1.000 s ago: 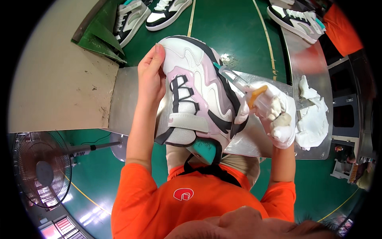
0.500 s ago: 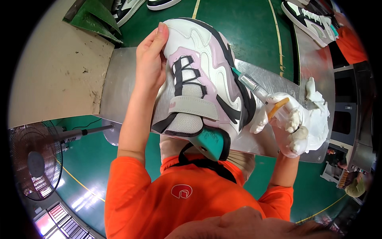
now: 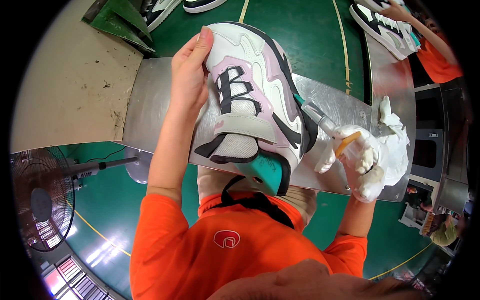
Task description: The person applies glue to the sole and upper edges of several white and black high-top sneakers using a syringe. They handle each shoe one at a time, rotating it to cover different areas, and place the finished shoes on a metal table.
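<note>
We see the left hand (image 3: 191, 72) closed on the toe of the white-and-lilac sneaker (image 3: 256, 92), thumb on the upper, the shoe held over the metal worktop (image 3: 150, 100) with its heel toward the person. A teal last (image 3: 267, 172) shows at the heel opening. The right hand (image 3: 361, 157), its fingers in white coverings, grips a clear syringe (image 3: 318, 116); whether its green tip (image 3: 298, 98) touches the sole edge, we cannot tell. Beside this hand we note crumpled white material (image 3: 398, 157); at upper right, a co-worker's hand (image 3: 396, 11).
</note>
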Demonstrator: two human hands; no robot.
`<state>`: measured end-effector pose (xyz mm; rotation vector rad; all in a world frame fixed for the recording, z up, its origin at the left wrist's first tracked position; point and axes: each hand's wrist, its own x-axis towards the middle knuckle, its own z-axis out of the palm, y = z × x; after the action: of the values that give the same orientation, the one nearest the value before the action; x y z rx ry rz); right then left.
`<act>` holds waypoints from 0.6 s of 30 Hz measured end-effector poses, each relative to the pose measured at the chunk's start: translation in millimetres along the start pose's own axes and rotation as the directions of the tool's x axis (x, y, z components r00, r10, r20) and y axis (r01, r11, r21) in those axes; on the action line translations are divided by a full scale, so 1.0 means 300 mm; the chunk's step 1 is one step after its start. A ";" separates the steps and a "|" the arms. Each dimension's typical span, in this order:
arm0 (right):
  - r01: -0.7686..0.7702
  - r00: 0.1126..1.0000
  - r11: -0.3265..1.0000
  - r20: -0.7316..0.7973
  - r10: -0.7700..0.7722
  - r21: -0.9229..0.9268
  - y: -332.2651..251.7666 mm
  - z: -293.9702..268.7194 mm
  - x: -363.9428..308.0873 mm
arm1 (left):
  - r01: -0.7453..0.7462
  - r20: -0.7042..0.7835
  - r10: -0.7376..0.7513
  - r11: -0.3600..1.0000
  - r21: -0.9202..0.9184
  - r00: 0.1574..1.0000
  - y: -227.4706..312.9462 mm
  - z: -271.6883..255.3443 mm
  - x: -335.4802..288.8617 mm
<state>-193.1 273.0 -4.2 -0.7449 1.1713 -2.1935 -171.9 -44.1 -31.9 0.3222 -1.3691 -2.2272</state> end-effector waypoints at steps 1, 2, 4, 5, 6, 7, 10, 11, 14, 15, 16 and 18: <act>-0.001 1.000 1.000 0.002 0.001 -0.001 -0.001 -0.002 -0.003 | 0.004 -0.003 -0.004 1.000 -0.003 1.000 0.000 0.000 -0.002; -0.002 1.000 1.000 0.005 0.002 -0.001 -0.002 -0.004 -0.006 | 0.012 -0.007 -0.012 1.000 -0.004 1.000 0.001 0.001 -0.003; -0.016 1.000 1.000 -0.005 0.016 0.006 -0.004 -0.004 -0.012 | 0.027 -0.016 -0.027 1.000 -0.006 1.000 0.003 0.001 -0.009; -0.017 1.000 1.000 -0.006 0.017 0.015 -0.003 -0.003 -0.013 | 0.028 -0.019 -0.028 1.000 -0.008 0.999 0.005 0.000 -0.009; -0.010 1.000 0.999 0.000 0.010 0.038 0.001 -0.002 -0.015 | 0.029 -0.022 -0.029 1.000 -0.010 0.999 0.005 -0.001 -0.009; -0.016 1.000 1.000 -0.007 0.016 0.016 0.003 -0.006 -0.023 | 0.031 -0.025 -0.031 0.999 -0.012 0.999 0.002 -0.002 -0.009; -0.044 0.998 0.994 -0.051 0.039 -0.097 -0.004 -0.029 -0.050 | 0.027 -0.003 -0.027 0.999 -0.024 1.000 -0.006 0.004 -0.004; -0.052 0.996 0.992 -0.075 0.043 -0.118 -0.008 -0.036 -0.060 | 0.041 0.008 -0.041 0.999 -0.029 0.999 -0.010 0.015 0.003; 0.040 0.979 0.993 -0.196 -0.061 -0.110 -0.021 -0.038 -0.066 | 0.067 0.109 -0.063 0.997 -0.035 0.992 0.008 0.043 0.047; 0.083 0.963 0.988 -0.246 -0.113 -0.128 -0.024 -0.043 -0.071 | 0.104 0.121 -0.102 0.994 -0.013 0.987 0.017 0.074 0.067; 0.048 0.912 0.967 -0.384 -0.145 -0.251 -0.027 -0.068 -0.104 | 0.111 0.152 -0.114 0.993 0.028 0.982 0.022 0.111 0.101; 0.041 0.819 0.888 -0.493 -0.293 -0.459 0.003 -0.112 -0.159 | 0.090 0.193 -0.115 0.987 0.135 0.974 0.033 0.209 0.169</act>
<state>-182.4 323.6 -31.0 -0.3831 2.0027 -2.4117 -239.8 -26.7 8.9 0.2205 -1.6368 -2.3143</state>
